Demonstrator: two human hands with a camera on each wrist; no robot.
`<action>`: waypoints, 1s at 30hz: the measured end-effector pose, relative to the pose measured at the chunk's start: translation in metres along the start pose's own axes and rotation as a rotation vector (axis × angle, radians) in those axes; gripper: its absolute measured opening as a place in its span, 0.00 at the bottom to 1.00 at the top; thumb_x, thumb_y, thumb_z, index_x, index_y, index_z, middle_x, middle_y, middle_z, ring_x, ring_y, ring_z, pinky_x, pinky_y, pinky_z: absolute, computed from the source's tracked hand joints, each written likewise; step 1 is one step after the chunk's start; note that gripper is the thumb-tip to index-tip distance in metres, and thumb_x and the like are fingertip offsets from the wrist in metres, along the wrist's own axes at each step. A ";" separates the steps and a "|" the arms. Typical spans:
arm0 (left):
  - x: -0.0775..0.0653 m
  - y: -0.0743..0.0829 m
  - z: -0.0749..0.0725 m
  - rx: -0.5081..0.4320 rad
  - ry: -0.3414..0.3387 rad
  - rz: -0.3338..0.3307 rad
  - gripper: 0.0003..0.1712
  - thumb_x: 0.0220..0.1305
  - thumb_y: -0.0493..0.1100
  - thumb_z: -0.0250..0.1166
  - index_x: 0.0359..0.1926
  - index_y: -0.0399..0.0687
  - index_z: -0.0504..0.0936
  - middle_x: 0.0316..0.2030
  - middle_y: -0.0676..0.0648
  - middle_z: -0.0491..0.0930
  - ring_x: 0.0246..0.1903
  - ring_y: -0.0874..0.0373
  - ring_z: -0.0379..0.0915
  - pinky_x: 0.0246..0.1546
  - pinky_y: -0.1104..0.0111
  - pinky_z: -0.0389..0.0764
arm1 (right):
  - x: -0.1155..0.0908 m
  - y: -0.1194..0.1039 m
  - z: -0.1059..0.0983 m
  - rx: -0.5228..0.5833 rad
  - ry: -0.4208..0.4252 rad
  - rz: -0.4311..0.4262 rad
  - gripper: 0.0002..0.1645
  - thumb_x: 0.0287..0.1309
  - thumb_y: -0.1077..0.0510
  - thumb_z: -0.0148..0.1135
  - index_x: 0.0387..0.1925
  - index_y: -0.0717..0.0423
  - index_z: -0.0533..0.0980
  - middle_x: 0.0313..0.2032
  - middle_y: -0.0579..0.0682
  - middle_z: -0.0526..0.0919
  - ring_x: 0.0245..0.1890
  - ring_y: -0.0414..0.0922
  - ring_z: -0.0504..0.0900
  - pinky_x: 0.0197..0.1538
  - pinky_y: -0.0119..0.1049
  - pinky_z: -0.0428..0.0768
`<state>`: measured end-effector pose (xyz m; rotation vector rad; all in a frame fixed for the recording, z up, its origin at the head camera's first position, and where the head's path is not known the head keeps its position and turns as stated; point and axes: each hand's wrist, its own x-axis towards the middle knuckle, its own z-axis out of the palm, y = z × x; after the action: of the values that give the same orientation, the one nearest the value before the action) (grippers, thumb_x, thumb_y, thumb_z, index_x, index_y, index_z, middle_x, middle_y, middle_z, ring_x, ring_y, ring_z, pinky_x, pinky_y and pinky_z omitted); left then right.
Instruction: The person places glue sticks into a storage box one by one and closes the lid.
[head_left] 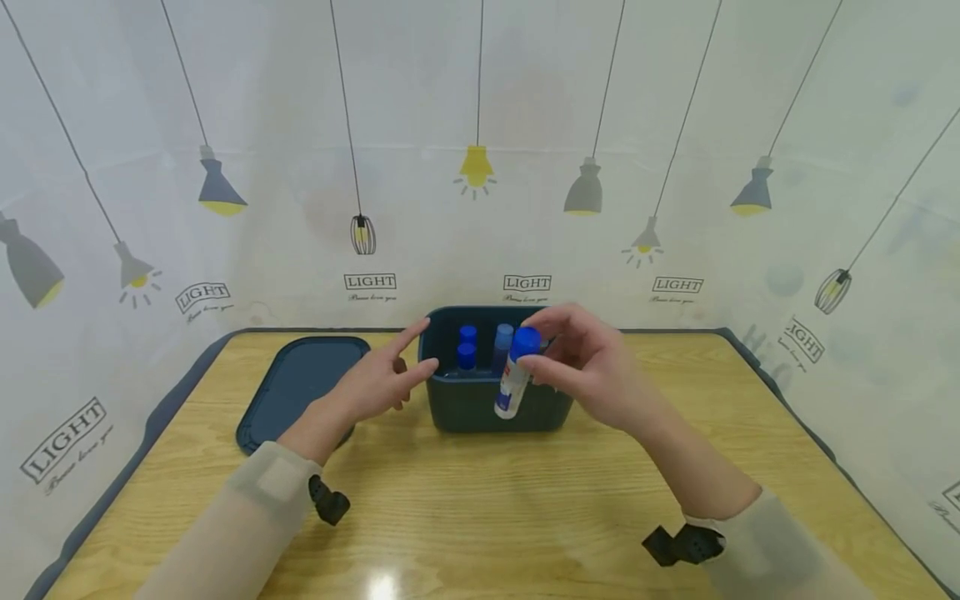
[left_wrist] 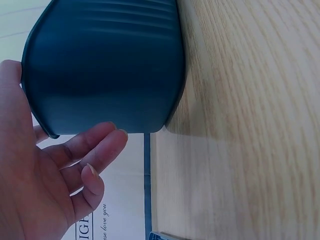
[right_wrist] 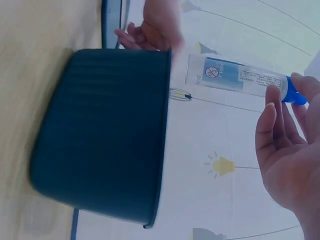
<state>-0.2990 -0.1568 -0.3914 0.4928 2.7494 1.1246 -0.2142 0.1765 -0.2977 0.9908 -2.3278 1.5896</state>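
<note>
Printed lamps [head_left: 476, 167] lined the cloth backdrop [head_left: 420, 192] behind a wooden table [head_left: 450, 508] bearing an open dark bin [head_left: 465, 411]. Pinched at its blue cap [head_left: 527, 340] by the right hand [head_left: 596, 367], a glue stick [head_left: 513, 386] hung below the grip, long axis tilted, foot slanting leftward, higher than the bin's rim [head_left: 468, 381] and apart from it. Farther from the stick, the left hand [head_left: 378, 383] spread its fingers at the bin's left edge
</note>
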 end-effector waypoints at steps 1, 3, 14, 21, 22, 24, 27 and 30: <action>0.000 0.000 0.000 -0.001 -0.001 0.001 0.47 0.77 0.77 0.56 0.87 0.87 0.45 0.32 0.43 0.85 0.32 0.43 0.86 0.31 0.58 0.79 | 0.002 -0.002 -0.003 -0.011 0.020 -0.004 0.21 0.70 0.67 0.73 0.61 0.57 0.79 0.44 0.47 0.87 0.32 0.46 0.85 0.37 0.37 0.87; 0.000 0.000 0.000 -0.003 -0.002 0.001 0.47 0.76 0.78 0.56 0.87 0.87 0.45 0.32 0.43 0.85 0.32 0.44 0.86 0.31 0.58 0.79 | 0.007 -0.003 -0.009 -0.036 0.052 -0.009 0.22 0.70 0.66 0.73 0.61 0.57 0.79 0.44 0.45 0.87 0.32 0.45 0.86 0.36 0.36 0.86; 0.000 -0.001 0.000 -0.020 -0.008 -0.002 0.47 0.76 0.78 0.56 0.87 0.88 0.45 0.32 0.43 0.85 0.32 0.43 0.86 0.32 0.57 0.80 | 0.029 0.004 -0.029 -0.122 0.136 0.083 0.21 0.74 0.58 0.71 0.64 0.53 0.79 0.50 0.53 0.87 0.34 0.45 0.88 0.38 0.34 0.85; -0.001 0.003 -0.002 -0.029 -0.022 -0.004 0.47 0.77 0.77 0.56 0.87 0.87 0.45 0.32 0.43 0.85 0.33 0.43 0.87 0.34 0.58 0.80 | 0.037 0.030 -0.033 -0.143 0.131 0.146 0.21 0.76 0.55 0.71 0.65 0.50 0.79 0.52 0.55 0.87 0.36 0.45 0.88 0.39 0.35 0.85; -0.002 0.003 -0.002 -0.030 -0.023 -0.004 0.47 0.77 0.78 0.56 0.87 0.87 0.45 0.33 0.42 0.85 0.33 0.43 0.87 0.34 0.58 0.80 | 0.039 0.034 -0.033 -0.146 0.128 0.155 0.21 0.76 0.55 0.71 0.65 0.51 0.79 0.52 0.56 0.87 0.36 0.45 0.88 0.40 0.35 0.85; -0.002 0.003 -0.002 -0.032 -0.023 -0.004 0.48 0.76 0.78 0.56 0.87 0.87 0.45 0.33 0.41 0.86 0.33 0.42 0.87 0.33 0.58 0.79 | 0.040 0.042 -0.031 -0.148 0.116 0.177 0.21 0.76 0.54 0.71 0.65 0.51 0.79 0.53 0.56 0.87 0.37 0.46 0.88 0.41 0.35 0.85; -0.002 0.003 -0.002 -0.035 -0.022 -0.004 0.48 0.76 0.78 0.56 0.87 0.87 0.45 0.33 0.40 0.86 0.33 0.42 0.87 0.33 0.58 0.79 | 0.042 0.054 -0.028 -0.163 0.090 0.207 0.21 0.75 0.53 0.71 0.65 0.49 0.79 0.53 0.56 0.87 0.39 0.50 0.88 0.44 0.39 0.88; -0.002 0.003 -0.002 -0.039 -0.022 -0.003 0.48 0.77 0.77 0.56 0.87 0.87 0.45 0.33 0.40 0.86 0.33 0.42 0.87 0.33 0.58 0.79 | 0.044 0.065 -0.023 -0.175 0.065 0.228 0.22 0.75 0.52 0.72 0.66 0.48 0.79 0.54 0.56 0.87 0.40 0.52 0.87 0.47 0.42 0.89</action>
<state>-0.2972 -0.1570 -0.3882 0.4930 2.7036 1.1625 -0.2923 0.1920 -0.3171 0.6467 -2.5573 1.4338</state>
